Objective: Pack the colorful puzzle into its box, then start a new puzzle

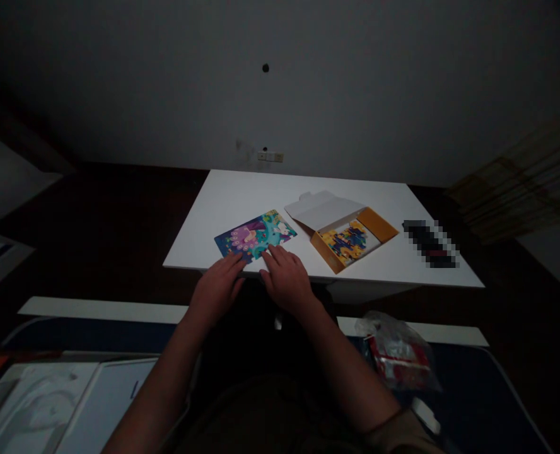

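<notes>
Largest, one white counter (256,195), underside lost in shadow. In front of the counter's left end, one open box (93,388), cut off at the bottom of the view, contents hard to make out. On the counter, right of its middle, one yellow-orange cardboard folder (379,224), white flap thrown back, with a navy-and-yellow jumble (350,241) inside, too muddled to count. In front of the counter's right half, one clear plastic bag (384,323) around something red (400,364). At the counter's near edge, left of its middle, one jigsaw puzzle (254,234): purple, teal and deep blue, with a pink peacock-like figure, uneven outline at the right, lower edge partly hidden. At the same counter edge, two hands: left hand (218,284), fingers released, loosely extended, tips on the puzzle; right hand (287,277), fingers bent at the puzzle's lower edge, cannot tell whether grasping. Near the counter's right edge, one dark object (429,243), pixelated beyond naming. Smallest, beyond the counter, one wall socket strip (270,156).
</notes>
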The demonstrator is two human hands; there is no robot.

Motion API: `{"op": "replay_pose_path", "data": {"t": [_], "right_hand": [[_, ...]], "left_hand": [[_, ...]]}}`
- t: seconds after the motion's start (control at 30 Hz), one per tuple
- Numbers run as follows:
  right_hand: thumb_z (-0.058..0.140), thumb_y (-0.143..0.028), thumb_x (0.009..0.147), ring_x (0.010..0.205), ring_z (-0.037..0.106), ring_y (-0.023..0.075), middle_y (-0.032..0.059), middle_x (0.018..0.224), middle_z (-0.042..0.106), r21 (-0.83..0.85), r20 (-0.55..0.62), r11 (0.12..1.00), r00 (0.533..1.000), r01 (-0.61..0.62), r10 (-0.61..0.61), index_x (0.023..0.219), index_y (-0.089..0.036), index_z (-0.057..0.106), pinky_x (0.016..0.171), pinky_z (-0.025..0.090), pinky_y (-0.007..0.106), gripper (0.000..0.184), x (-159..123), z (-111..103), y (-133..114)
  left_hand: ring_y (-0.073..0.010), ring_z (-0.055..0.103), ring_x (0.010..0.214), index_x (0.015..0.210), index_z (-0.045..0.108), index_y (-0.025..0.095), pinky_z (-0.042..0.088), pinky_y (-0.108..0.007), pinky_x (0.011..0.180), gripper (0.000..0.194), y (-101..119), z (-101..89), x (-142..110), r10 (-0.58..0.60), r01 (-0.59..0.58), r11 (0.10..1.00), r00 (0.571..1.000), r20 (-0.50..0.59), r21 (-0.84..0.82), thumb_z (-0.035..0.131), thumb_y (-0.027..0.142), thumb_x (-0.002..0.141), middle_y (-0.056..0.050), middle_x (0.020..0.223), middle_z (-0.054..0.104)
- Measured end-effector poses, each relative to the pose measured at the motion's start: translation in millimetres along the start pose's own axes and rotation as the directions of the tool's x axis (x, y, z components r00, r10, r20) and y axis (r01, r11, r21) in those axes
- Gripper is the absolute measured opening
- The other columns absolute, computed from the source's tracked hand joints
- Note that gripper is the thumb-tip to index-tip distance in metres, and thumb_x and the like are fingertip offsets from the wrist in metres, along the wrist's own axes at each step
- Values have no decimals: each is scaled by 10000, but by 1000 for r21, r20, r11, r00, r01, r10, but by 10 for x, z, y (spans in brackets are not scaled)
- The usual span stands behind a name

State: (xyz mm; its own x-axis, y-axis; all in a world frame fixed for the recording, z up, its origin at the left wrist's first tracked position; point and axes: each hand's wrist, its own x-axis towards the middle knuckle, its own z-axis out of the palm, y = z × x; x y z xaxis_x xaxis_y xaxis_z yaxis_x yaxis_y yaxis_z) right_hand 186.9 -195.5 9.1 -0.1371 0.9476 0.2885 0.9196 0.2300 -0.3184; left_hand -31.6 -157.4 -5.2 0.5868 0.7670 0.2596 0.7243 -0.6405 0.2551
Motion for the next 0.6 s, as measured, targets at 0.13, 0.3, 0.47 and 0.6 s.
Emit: {"op": "replay_pose_path", "data": {"t": [0.13, 0.3, 0.47, 0.6], "right_hand": [[540, -386, 1041, 1502, 446, 298, 86, 1590, 527, -5, 27, 1000, 999, -19, 19, 1484, -281, 576, 1206, 376, 540, 457, 46, 39, 87], [533, -386, 1042, 1520, 422, 289, 84, 1610, 502, 0, 64, 1000, 998, -26, 26, 1494, -266, 567, 1220, 369, 527, 469, 89, 17, 161], [526, -378, 1041, 1528, 401, 299, 99, 1611, 499, 18, 49, 999, 998, -29, 28, 1481, -229, 577, 1238, 339, 531, 467, 49, 25, 187], [559, -324, 1015, 1477, 459, 286, 107, 1523, 592, 93, -3, 996, 1000, 8, -7, 1482, -191, 574, 1229, 361, 481, 486, 18, 44, 142]], "left_hand": [[-282, 575, 1389, 1367, 653, 203, 452, -481, 1182, 382, -89, 65, 4, -6, 6, 1000, 1000, 25, -7, 473, 214, 1031, -103, 1506, 607], [-259, 609, 1346, 1408, 622, 218, 461, -431, 1150, 389, -32, 86, 96, 0, 0, 1000, 999, 35, -14, 450, 263, 1062, -103, 1463, 644], [-268, 677, 1224, 1406, 620, 200, 497, -416, 1083, 391, -3, 83, 154, -43, 42, 999, 999, 8, 12, 422, 276, 1078, -113, 1386, 694], [-263, 691, 1204, 1373, 648, 187, 506, -403, 1083, 381, 43, 101, 183, -39, 39, 999, 997, -59, 0, 422, 256, 1075, -114, 1340, 720]]}}
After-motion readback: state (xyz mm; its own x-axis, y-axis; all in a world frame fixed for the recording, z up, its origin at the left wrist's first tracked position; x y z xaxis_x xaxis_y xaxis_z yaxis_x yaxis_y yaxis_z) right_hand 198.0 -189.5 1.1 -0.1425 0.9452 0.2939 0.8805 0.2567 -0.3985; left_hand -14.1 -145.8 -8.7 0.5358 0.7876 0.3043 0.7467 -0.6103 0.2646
